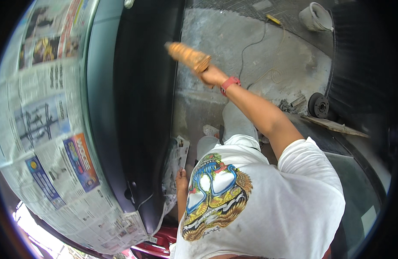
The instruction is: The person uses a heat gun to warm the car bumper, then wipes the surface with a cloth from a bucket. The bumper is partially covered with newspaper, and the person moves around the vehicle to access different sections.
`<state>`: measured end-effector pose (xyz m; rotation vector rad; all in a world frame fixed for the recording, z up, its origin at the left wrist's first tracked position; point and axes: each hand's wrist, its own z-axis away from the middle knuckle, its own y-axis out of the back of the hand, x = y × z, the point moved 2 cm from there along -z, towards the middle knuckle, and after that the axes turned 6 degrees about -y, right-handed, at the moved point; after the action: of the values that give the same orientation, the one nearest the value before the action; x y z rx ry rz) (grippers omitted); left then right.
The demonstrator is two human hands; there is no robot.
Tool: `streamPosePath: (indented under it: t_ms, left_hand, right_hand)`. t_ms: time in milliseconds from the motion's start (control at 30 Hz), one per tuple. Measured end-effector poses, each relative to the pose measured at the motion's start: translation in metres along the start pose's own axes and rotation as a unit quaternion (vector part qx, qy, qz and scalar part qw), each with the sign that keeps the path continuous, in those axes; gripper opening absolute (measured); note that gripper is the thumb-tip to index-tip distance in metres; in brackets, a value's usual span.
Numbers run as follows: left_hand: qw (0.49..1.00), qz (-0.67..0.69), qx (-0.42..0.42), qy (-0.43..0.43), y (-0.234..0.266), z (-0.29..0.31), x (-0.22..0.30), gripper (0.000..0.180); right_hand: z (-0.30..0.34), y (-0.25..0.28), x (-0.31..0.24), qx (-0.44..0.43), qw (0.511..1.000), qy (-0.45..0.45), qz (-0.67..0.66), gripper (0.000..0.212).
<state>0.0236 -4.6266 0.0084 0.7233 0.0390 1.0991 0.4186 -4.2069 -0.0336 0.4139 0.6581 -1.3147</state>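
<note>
My right hand, with a red watch at the wrist, is wrapped round the near end of a tan-orange, ribbed, gun-like tool. Its grey tip reaches left over the glossy black car panel, and motion blurs it a little. I cannot tell from this view whether the tip touches the panel. My left hand is low beside my body with its fingers curled, near the masking newspaper. Whatever it may hold is hidden.
Newspaper covers the car's surface on the left. On the concrete floor lie a yellow-handled tool and thin cords. A dirty bucket stands at the far right, with a dark brake disc and a board nearer.
</note>
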Motion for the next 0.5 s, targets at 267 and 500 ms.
streamPosePath:
  t_ms: [267, 500]
  left_hand:
    - [0.994, -0.053, -0.026, -0.093, -0.023, -0.052, 0.194, 0.052]
    - [0.989, -0.075, -0.057, -0.114, -0.042, -0.133, 0.247, 0.051]
  right_hand:
    - [0.081, 0.082, 0.001, -0.216, 0.972, 0.065, -0.067, 0.037]
    - [0.128, 0.237, 0.024, 0.107, 0.906, 0.092, -0.398, 0.035]
